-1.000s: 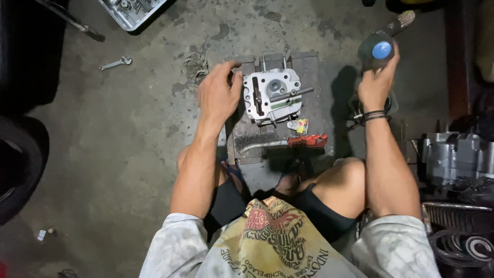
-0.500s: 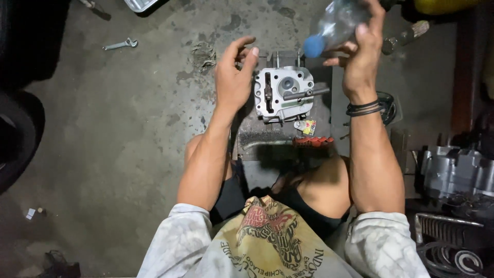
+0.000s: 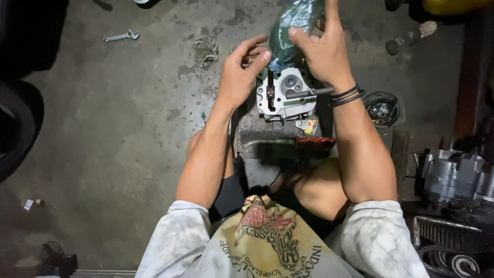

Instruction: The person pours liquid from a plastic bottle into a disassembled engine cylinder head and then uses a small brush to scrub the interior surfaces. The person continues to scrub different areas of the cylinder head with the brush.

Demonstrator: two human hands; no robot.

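Plastic bottle (image 3: 294,28): upper end cut off by the top edge; mouth hidden behind the fingers of the left hand (image 3: 237,77).
Metal engine part (image 3: 286,92): far side covered by the bottle and right hand (image 3: 321,51).
Tyre (image 3: 18,128): cut off at the left edge.
Engine casing (image 3: 458,177): cropped at the right edge, detail lost in shadow.

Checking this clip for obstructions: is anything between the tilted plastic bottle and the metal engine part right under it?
Nothing visible. The right hand holds the plastic bottle tilted, mouth end just above the metal engine part. The left hand has its fingertips at the bottle's mouth end, so that end is partly covered. The rod lies lower across the part, beside that line.
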